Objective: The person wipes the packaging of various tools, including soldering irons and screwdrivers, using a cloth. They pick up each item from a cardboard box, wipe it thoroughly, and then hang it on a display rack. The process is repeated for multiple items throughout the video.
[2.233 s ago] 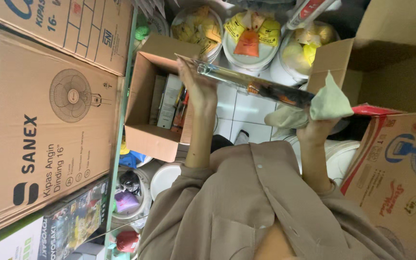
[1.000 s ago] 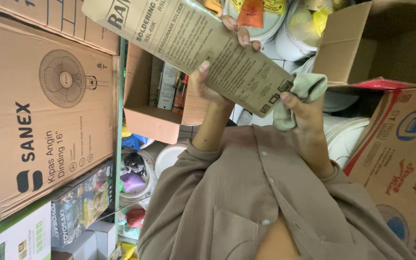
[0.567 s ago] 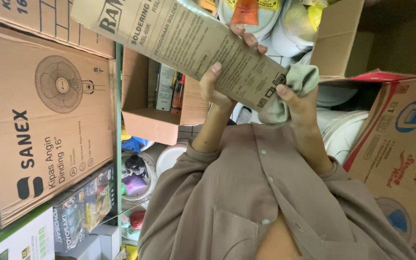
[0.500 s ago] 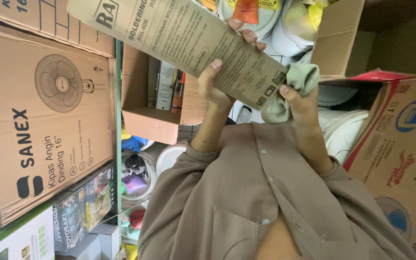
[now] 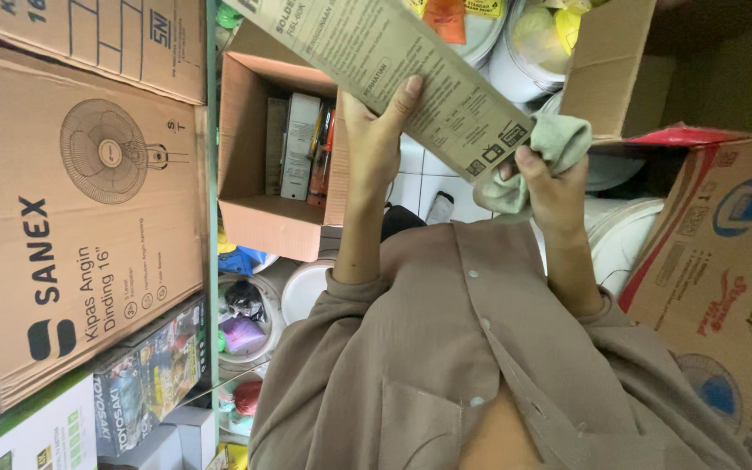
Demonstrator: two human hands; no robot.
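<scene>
With the left hand (image 5: 376, 144) gripping a long flat brown printed cardboard box (image 5: 393, 70), the right hand (image 5: 554, 183), closed around a pale green cloth (image 5: 550, 148), should wipe gently along its near end.

I wear a loose taupe-brown button-up shirt (image 5: 480, 365), small pale buttons down its front, sleeves pushed up my forearms.

floor: white tiles (image 5: 411, 178) | surroundings: stacked cardboard boxes (image 5: 71, 218) | light: dim
</scene>
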